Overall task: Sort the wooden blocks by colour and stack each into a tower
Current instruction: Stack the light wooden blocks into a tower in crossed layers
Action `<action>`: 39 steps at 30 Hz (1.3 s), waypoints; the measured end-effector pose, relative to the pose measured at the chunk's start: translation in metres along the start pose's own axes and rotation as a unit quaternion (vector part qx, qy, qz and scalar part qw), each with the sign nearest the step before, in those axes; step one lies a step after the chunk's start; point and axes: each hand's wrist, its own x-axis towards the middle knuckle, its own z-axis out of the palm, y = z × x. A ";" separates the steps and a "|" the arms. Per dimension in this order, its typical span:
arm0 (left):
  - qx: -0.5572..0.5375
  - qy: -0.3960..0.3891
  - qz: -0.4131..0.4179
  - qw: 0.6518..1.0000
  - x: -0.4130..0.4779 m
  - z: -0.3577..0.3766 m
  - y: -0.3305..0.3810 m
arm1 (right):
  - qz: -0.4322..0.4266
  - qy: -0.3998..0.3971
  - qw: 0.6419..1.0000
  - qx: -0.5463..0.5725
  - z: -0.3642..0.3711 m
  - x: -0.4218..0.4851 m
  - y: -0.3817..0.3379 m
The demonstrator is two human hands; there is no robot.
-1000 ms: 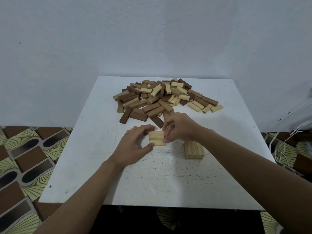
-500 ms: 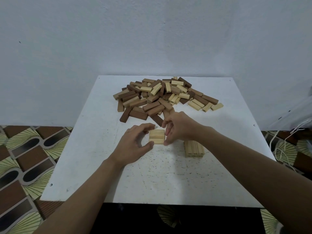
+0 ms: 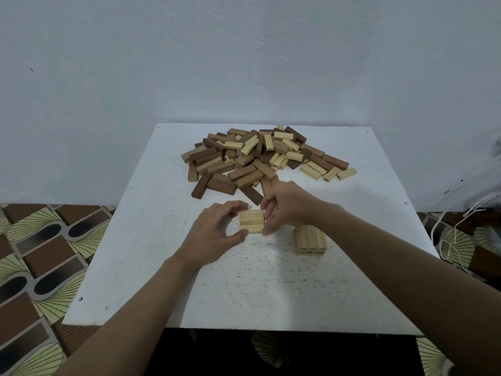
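Pale pine sits between your hands: a flat row of light wooden blocks (image 3: 251,221) lies on the white square table (image 3: 271,294), long axes running left to right. Your left hand (image 3: 214,234) curls thumb and forefinger round its left end; your right hand (image 3: 284,206) pinches its right end. Just right of the row stands the short stack of pale blocks (image 3: 310,238), nearer your right hand. Beyond the row sprawls the mixed heap of brown and pale blocks (image 3: 257,158); one dark brown block (image 3: 252,195) lies just past its far edge.
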 end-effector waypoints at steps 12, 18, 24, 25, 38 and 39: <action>0.012 0.000 0.000 1.000 0.000 -0.001 0.004 | -0.002 0.010 1.000 0.008 0.002 -0.001 0.000; 0.017 -0.002 -0.005 1.000 0.001 -0.002 0.004 | -0.004 0.005 1.000 -0.003 0.002 0.001 -0.001; 0.014 -0.003 -0.010 1.000 0.001 -0.002 0.005 | -0.038 -0.002 0.997 -0.070 0.004 0.002 -0.003; 0.015 -0.003 -0.010 1.000 0.001 -0.002 0.005 | -0.045 -0.001 0.995 -0.090 0.004 0.003 -0.003; 0.109 -0.106 0.011 0.988 0.023 -0.024 0.014 | -0.075 -0.004 0.983 -0.165 0.001 0.009 -0.005; 0.117 -0.113 0.012 0.987 0.024 -0.026 0.014 | -0.076 -0.005 0.983 -0.169 0.001 0.010 -0.005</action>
